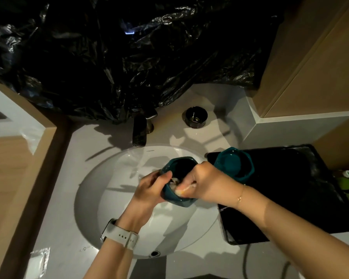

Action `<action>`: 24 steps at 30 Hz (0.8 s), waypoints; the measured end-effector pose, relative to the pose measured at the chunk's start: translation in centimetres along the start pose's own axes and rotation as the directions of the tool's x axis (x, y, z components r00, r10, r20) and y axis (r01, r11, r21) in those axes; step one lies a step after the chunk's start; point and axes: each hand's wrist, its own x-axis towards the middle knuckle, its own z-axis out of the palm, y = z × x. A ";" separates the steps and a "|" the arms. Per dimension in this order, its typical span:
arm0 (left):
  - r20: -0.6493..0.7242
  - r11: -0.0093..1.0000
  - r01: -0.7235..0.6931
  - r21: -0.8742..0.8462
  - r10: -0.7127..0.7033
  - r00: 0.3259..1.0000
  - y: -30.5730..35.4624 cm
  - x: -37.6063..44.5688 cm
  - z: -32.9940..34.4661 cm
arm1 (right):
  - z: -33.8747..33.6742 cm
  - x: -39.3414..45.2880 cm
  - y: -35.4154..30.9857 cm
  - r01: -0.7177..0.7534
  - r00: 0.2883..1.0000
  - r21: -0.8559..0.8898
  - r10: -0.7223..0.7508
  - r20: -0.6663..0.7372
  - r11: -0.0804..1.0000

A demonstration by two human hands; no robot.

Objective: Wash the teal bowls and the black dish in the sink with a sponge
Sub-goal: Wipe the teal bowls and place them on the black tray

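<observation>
Over the white round sink [113,198], my left hand [149,188] grips a teal bowl [179,201] by its near-left rim, thumb over the edge. My right hand [208,182] reaches into that bowl, fingers curled round a soapy yellowish sponge [182,191] pressed against the inner wall. A second teal bowl [233,165] stands upright at the right of the sink, on the corner of a black flat surface [290,198]. Whether that black surface is the dish cannot be told.
A dark faucet [139,131] stands behind the sink, with a small dark round ashtray-like holder [195,116] to its right. Black plastic sheeting [129,57] covers the wall behind. Wood panels flank both sides. A green item [348,186] lies at the far right.
</observation>
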 end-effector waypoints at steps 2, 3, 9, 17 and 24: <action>0.049 0.996 -0.022 0.084 0.018 0.999 0.3 -0.1 0.9 | -1.7 0.0 -0.4 -0.048 0.992 -0.337 0.083 0.091 0.940; 0.070 0.993 -0.034 0.111 0.026 0.997 0.4 -0.2 1.5 | -2.3 0.2 -0.7 -0.077 0.987 -0.473 0.133 0.086 0.878; 0.045 0.999 -0.024 0.030 0.022 0.999 0.9 0.2 2.2 | 0.0 0.3 1.9 0.037 0.922 -0.406 -0.188 -0.339 0.913; 0.019 1.000 0.002 -0.016 -0.002 1.000 0.5 -0.7 2.5 | -1.8 -0.7 0.2 -0.066 0.998 -0.283 0.066 -0.008 0.957; 0.031 0.999 -0.022 -0.023 0.023 0.999 0.8 -0.8 3.0 | 0.2 -0.3 0.1 0.021 0.951 -0.380 -0.136 -0.277 0.925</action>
